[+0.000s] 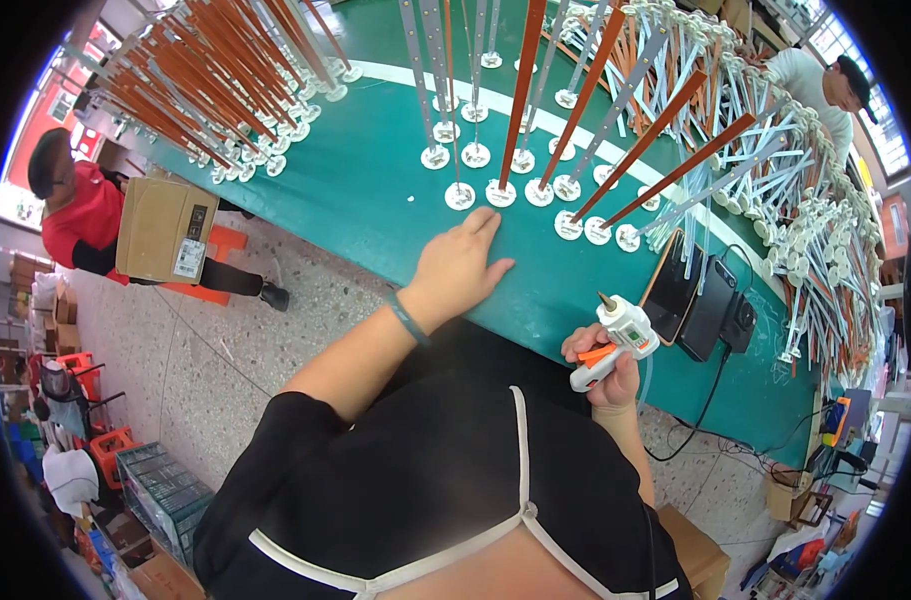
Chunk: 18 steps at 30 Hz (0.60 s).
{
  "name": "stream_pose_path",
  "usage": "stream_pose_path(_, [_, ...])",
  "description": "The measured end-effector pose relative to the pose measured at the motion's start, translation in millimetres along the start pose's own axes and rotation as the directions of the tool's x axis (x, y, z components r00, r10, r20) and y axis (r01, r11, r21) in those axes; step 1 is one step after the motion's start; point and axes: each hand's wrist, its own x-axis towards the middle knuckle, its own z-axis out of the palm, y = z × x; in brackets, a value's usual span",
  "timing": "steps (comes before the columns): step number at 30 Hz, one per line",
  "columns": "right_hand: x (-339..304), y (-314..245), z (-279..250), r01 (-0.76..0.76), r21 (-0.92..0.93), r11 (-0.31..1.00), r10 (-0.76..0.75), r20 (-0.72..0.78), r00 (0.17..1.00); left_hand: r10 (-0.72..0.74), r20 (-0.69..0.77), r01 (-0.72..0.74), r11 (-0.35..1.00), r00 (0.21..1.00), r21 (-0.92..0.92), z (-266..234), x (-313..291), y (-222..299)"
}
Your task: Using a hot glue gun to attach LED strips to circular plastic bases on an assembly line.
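The left forearm (pixel 360 365) is stretched from the lower left toward the centre of the frame, and the left hand (pixel 457 272) is held palm down, its fingers extended forward and its thumb (pixel 499 269) spread to the right. Right of centre, the right forearm (pixel 632 455) is raised and the right hand (pixel 617 389) is curled in a grip, though its fingertips are apparently partly hidden.

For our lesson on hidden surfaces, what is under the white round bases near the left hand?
Green tabletop shows around the white round bases; the spots directly beneath them are covered and unseen.
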Motion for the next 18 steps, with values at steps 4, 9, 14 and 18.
stream_pose_path(4, [1,2,-3,-0.002,0.008,1.0,0.002,-0.009,1.0,0.32,0.412,-0.034,0.822,0.853,-0.569,-65,-32,-35])
stream_pose_path(9, [6,-1,4,-0.025,-0.009,1.0,0.026,0.009,1.0,-0.393,0.689,0.238,0.919,0.608,0.314,-119,-135,-136])
stream_pose_path(14, [8,1,6,-0.053,-0.036,0.998,0.054,0.041,0.998,-0.354,-0.042,0.356,0.914,0.934,0.193,-114,-112,-126])
stream_pose_path(18, [5,3,2,-0.043,-0.004,0.999,0.043,0.002,0.999,0.188,-0.205,-0.126,0.952,0.961,0.278,-69,-34,-83])
